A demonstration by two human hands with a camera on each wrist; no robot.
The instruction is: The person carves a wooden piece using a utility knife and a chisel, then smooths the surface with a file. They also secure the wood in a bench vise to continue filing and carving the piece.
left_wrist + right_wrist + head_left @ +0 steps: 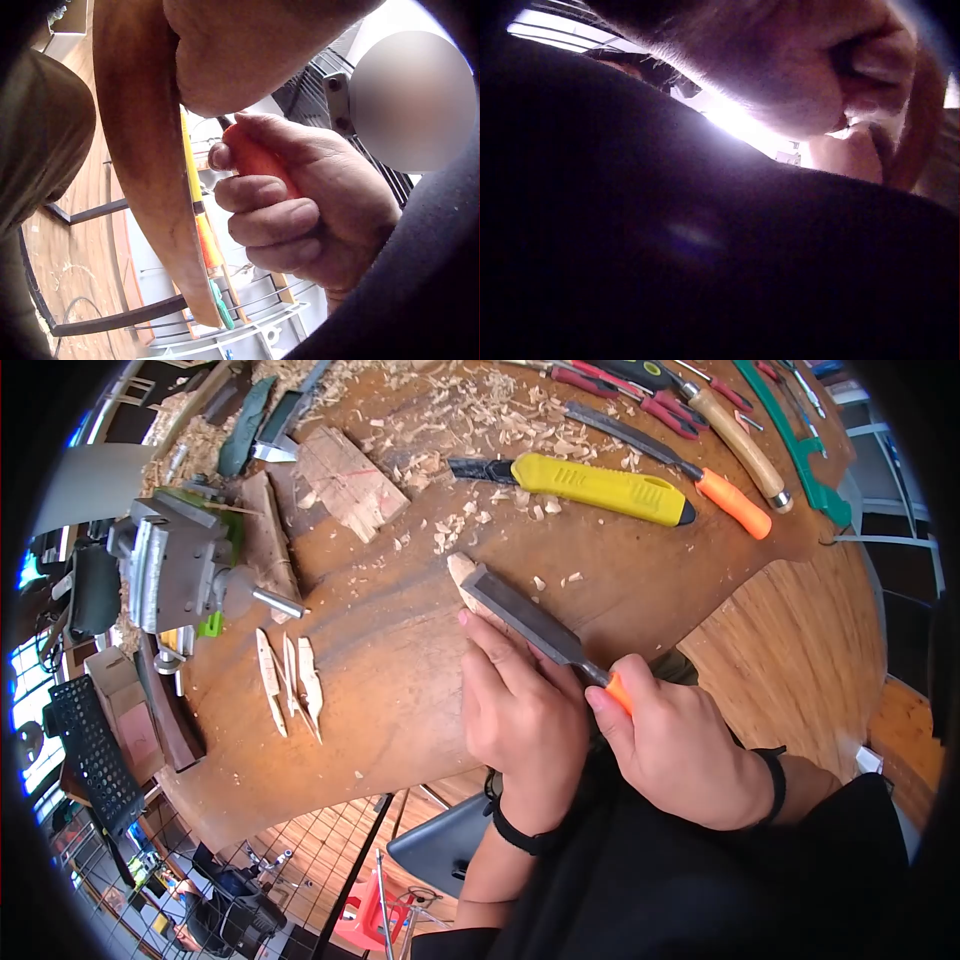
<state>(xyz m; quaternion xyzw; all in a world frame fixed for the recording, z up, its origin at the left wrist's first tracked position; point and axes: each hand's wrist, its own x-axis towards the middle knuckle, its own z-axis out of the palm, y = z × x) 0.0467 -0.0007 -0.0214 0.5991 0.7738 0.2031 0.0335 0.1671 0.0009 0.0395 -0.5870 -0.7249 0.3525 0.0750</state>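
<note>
My left hand (525, 710) holds a small pale piece of wood (462, 572) over the table's near edge; its rounded tip shows past the fingers. A dark flat file (525, 618) lies lengthwise along the wood and hides much of it. Around the file's orange handle (619, 692) my right hand (685, 745) is curled, thumb along the near side. In the left wrist view the right hand (300, 191) shows its fingers wrapped about that handle (259, 161). A dark sleeve fills most of the right wrist view.
A yellow utility knife (600, 490), a second orange-handled file (735, 503) and a wooden-handled tool (740, 450) lie beyond my hands. A metal vise (185, 555) stands at left, near thin wood slivers (290, 680). Shavings (470, 425) litter the table's far side.
</note>
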